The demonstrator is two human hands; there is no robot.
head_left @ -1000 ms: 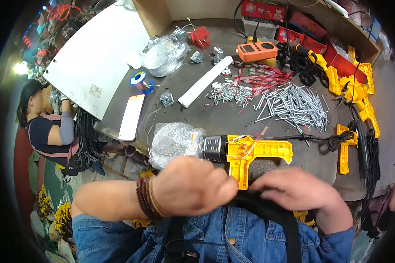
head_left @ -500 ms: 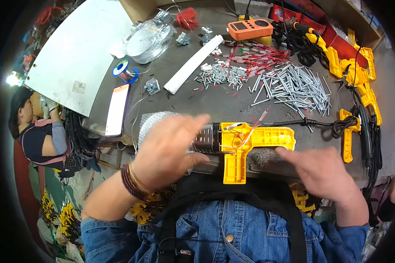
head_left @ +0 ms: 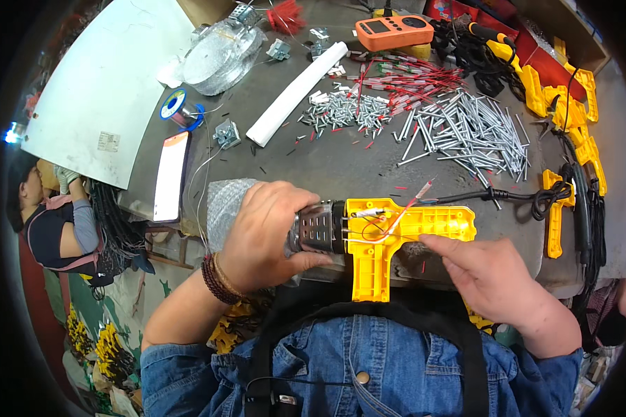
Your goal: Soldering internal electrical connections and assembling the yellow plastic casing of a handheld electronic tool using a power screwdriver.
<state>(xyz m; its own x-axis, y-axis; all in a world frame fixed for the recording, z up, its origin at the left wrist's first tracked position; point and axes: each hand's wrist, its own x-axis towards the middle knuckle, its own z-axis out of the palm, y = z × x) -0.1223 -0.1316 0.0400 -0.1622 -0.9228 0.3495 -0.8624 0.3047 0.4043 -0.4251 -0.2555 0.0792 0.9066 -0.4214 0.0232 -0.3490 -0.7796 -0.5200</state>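
In front of me lies an opened yellow plastic tool housing (head_left: 372, 274), its ribbed inside facing up. A perforated metal barrel (head_left: 316, 227) sticks out of its left end, and my left hand (head_left: 268, 233) is wrapped around it. White and thin black wires run inside the housing, and a red-marked wire end (head_left: 423, 190) points up out of it. At the housing's right arm, my right hand (head_left: 490, 278) has its index fingertip at a thin black wire; its other fingers are curled, the thumb partly hidden. A black cord (head_left: 466, 199) reaches the housing from the right.
Piles of long screws (head_left: 469, 139) and short screws (head_left: 348, 112) lie beyond, beside red wired parts (head_left: 414, 80). An orange meter (head_left: 394, 33), white roll (head_left: 295, 94), solder spool (head_left: 181, 111) and phone (head_left: 170, 177) stand around. Yellow housing pieces (head_left: 553, 222) lie right. Another person (head_left: 63, 222) is at far left.
My right hand has moved left and inward, its fingertip now at the thin black wire. My left hand has settled lower around the metal barrel. The view has shifted slightly.
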